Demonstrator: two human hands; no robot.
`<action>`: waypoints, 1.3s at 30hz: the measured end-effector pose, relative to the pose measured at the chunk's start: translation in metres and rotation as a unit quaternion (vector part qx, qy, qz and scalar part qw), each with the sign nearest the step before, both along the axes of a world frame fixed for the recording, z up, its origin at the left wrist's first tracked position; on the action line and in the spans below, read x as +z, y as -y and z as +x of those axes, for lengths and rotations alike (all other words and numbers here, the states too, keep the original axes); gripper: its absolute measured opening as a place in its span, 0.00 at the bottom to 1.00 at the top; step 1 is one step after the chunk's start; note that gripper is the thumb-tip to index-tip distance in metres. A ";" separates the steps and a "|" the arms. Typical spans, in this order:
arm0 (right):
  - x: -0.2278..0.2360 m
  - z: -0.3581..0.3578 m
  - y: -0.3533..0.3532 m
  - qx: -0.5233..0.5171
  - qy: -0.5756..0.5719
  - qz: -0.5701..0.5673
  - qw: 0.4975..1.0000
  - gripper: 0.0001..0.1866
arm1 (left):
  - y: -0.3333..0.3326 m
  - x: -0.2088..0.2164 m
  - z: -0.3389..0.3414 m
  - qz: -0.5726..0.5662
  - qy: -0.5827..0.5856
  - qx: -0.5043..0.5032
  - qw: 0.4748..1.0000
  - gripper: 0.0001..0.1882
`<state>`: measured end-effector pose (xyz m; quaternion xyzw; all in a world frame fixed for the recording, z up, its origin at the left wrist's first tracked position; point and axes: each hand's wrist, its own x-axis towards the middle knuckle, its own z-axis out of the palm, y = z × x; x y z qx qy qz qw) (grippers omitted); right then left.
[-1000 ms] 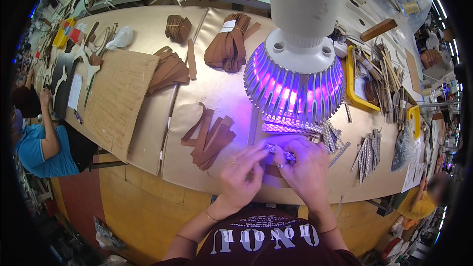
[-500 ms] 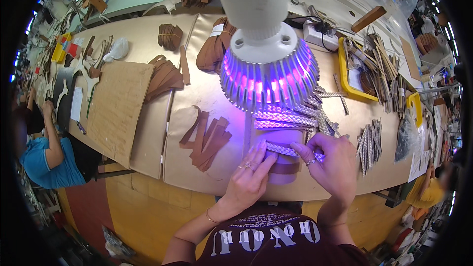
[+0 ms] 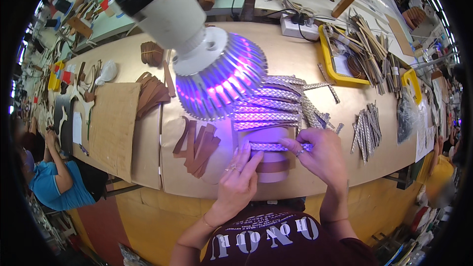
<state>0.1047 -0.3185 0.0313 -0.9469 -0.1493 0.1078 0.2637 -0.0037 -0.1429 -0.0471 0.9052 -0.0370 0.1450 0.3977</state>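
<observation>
A pale braided strap (image 3: 271, 147) lies across a flat piece with brown bands (image 3: 273, 166), bathed in violet lamp light. At its left end, the fingertips of my left hand (image 3: 236, 177) press on it. My right hand (image 3: 322, 157) pinches the other end between thumb and fingers; the tail past the grip is partly hidden. Just beyond the hands lie several similar braided straps (image 3: 271, 116) side by side, partly covered by the lamp (image 3: 221, 76) hanging above the table.
Brown leather strips (image 3: 198, 148) lie left of my hands, beside a tan board (image 3: 114, 128). On the right are loose braided strips (image 3: 367, 130) and a yellow tray (image 3: 340, 76) with thin strips. A person in a blue shirt (image 3: 56, 184) sits at the left.
My view has shifted, so the lamp now appears farther left and uncovers more of the braided straps. The held strap lies straighter and more level between my hands.
</observation>
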 end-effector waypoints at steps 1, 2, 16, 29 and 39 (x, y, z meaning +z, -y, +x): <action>-0.003 -0.001 0.001 -0.003 -0.001 -0.003 1.000 0.25 | 0.000 0.001 0.001 0.002 -0.001 0.001 1.000 0.23; -0.005 -0.001 0.002 -0.003 0.003 0.009 1.000 0.25 | 0.000 0.002 0.001 0.006 -0.001 -0.001 1.000 0.23; -0.043 -0.006 0.006 -0.008 0.020 0.092 0.996 0.21 | 0.000 0.003 0.000 0.017 -0.012 0.008 1.000 0.23; -0.032 -0.014 -0.006 -0.050 -0.029 0.128 0.990 0.21 | 0.009 0.024 -0.005 0.080 0.014 -0.007 0.997 0.20; -0.033 -0.015 0.006 -0.062 -0.094 0.143 0.983 0.20 | 0.015 0.021 -0.003 0.084 -0.042 -0.059 0.994 0.25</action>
